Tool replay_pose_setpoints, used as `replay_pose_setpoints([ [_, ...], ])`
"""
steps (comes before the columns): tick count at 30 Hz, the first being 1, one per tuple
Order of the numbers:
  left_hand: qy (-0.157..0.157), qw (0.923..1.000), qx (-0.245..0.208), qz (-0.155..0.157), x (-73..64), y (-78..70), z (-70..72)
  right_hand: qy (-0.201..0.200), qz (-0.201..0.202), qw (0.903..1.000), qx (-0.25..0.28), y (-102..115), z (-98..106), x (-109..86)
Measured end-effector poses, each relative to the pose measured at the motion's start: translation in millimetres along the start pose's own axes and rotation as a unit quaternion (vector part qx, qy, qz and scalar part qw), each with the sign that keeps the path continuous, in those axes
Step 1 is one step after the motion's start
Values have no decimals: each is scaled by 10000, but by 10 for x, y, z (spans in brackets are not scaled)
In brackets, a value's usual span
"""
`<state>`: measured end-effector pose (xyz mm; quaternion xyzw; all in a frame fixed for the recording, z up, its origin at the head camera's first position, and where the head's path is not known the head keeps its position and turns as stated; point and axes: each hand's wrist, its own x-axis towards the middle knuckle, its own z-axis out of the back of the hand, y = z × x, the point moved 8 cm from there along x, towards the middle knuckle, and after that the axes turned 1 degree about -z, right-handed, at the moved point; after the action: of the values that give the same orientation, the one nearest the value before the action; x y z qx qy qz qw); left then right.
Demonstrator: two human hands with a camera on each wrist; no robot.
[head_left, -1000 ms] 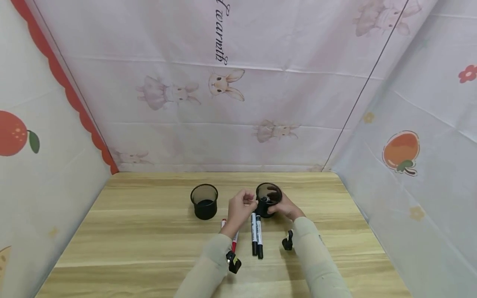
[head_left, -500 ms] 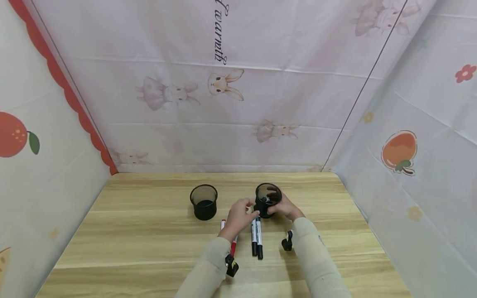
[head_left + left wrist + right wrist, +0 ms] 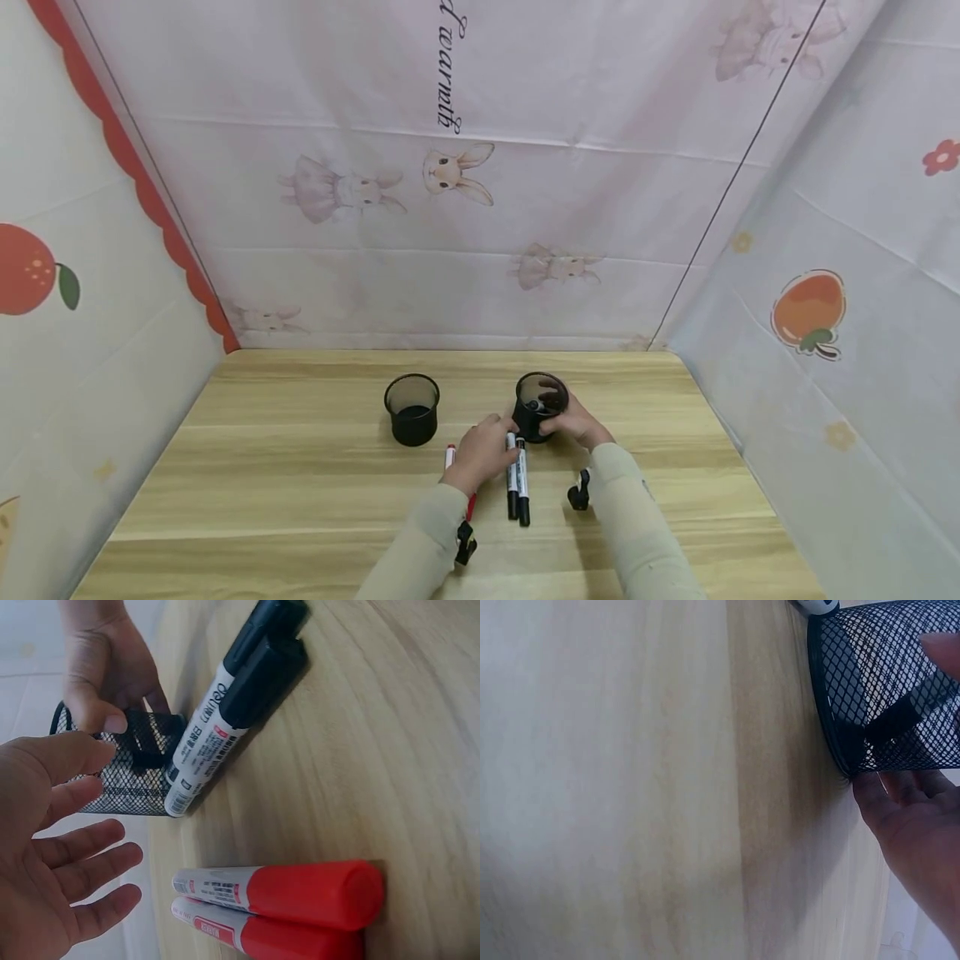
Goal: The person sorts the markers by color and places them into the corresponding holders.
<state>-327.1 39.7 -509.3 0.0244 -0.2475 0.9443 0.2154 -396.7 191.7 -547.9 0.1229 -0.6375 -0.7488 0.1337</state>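
My right hand point(image 3: 579, 422) grips the right-hand black mesh pen cup point(image 3: 528, 427) from its right side. A dark marker point(image 3: 892, 720) shows through the cup's mesh in the right wrist view. My left hand point(image 3: 483, 450) hovers over the markers with fingers apart and nothing between them. Two black-capped markers point(image 3: 206, 742) lie side by side just beyond its fingertips, their far ends by the cup's base. Below them in the left wrist view lie two red-capped markers point(image 3: 300, 896); in the head view my left hand and wrist partly cover these.
Another black mesh pen cup point(image 3: 414, 427) stands to the left on the wooden table point(image 3: 285, 483). Printed cloth walls point(image 3: 480, 308) rise behind the table and along both sides. Black wrist camera mounts point(image 3: 466, 543) stick out from both sleeves.
My left hand has come down from beside the cup toward me, to over the markers. The right hand and the cup it grips have stayed in place.
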Motion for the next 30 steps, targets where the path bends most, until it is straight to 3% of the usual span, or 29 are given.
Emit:
replay_pose_setpoints([
  [6,-57,9984,547,-146,-6,-1,-55,-89,19,9999,49,6,1,11],
  [15,-505,9933,962,-399,-50,-5,-96,-140,-32,9999,-55,-36,-3,44],
  [22,-297,9923,1173,-256,-45,23,-169,7,-101,9997,224,55,-44,31],
  [26,-249,9934,1093,-239,-30,48,-202,146,-120,9995,242,204,-97,-27],
  [30,-132,9976,643,-201,-8,82,-261,135,-148,9998,92,275,-122,-63],
])
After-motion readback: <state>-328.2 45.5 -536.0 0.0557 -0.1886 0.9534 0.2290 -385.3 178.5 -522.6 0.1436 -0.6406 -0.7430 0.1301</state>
